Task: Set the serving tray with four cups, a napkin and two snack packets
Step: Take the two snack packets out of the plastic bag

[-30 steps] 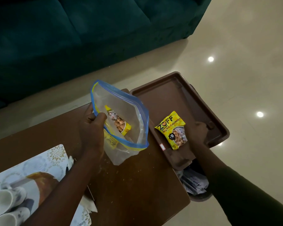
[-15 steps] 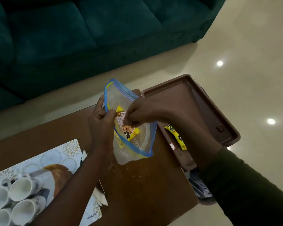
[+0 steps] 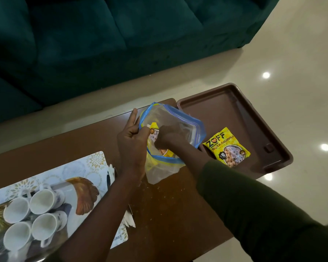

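Zip bag edges tray; cups well apart.

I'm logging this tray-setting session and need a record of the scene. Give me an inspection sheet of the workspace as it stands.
Surface: brown table, pale specks scattered on it; printed mat at its left end.
Job's things: tray at the table's right end, one yellow packet in it; second packet inside the zip bag; four cups on the mat, none on the tray; napkin, white, partly hidden by the left arm.
Clutter: nothing seen beyond the zip bag.
Grippers: left hand pinches the bag's rim; right hand reaches inside, at the packet.
Cables: nothing seen.
Surroundings: green sofa; glossy floor with light reflections.
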Demonstrator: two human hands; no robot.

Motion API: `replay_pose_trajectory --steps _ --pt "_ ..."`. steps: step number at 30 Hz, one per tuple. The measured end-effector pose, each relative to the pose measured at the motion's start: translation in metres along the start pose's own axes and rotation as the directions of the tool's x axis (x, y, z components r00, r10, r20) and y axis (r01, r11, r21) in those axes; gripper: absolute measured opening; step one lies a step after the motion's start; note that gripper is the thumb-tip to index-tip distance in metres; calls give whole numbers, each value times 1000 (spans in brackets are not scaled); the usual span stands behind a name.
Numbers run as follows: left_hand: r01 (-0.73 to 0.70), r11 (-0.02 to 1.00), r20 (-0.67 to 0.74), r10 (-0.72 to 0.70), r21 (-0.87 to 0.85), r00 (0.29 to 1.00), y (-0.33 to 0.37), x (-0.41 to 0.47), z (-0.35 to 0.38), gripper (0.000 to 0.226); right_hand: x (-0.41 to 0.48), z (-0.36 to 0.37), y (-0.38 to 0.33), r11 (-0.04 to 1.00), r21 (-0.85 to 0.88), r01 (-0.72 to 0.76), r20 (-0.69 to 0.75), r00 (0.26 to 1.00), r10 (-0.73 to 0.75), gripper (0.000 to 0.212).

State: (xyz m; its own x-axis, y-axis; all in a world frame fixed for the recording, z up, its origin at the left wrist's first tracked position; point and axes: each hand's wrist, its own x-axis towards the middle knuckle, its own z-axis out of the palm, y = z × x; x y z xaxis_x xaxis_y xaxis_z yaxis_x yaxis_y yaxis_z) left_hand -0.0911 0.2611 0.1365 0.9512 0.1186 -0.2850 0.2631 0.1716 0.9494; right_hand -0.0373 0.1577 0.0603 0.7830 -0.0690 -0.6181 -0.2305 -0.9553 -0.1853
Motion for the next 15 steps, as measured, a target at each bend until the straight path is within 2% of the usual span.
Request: replay_pose_trajectory --steps 3,6,8,9,10,12,15 --pt "-12 999 -19 13 46 1000 2 -4 1 61 -4 9 0 998 -30 58 24 998 -57 45" --pt "-21 992 -72 30 121 997 0 -3 0 36 -14 5 0 987 16 161 81 984 -162 40" --pt "-16 991 -99 29 130 995 -1 -3 -1 20 -27 -9 0 981 48 188 15 982 -189 33" --pt "-5 993 -105 18 121 994 -2 -3 -2 21 -36 -19 -1 978 57 200 -54 979 -197 30" --pt "8 994 -116 5 111 993 -3 -3 -3 30 -45 -33 -2 976 57 212 -121 971 -204 30" --pt "3 994 -148 13 109 989 -4 -3 -3 41 -67 -65 -5 970 16 243 -188 954 -235 34" --pt "-44 995 -187 60 90 981 -1 -3 1 36 -101 -123 -5 957 -3 291 -256 925 -282 48"
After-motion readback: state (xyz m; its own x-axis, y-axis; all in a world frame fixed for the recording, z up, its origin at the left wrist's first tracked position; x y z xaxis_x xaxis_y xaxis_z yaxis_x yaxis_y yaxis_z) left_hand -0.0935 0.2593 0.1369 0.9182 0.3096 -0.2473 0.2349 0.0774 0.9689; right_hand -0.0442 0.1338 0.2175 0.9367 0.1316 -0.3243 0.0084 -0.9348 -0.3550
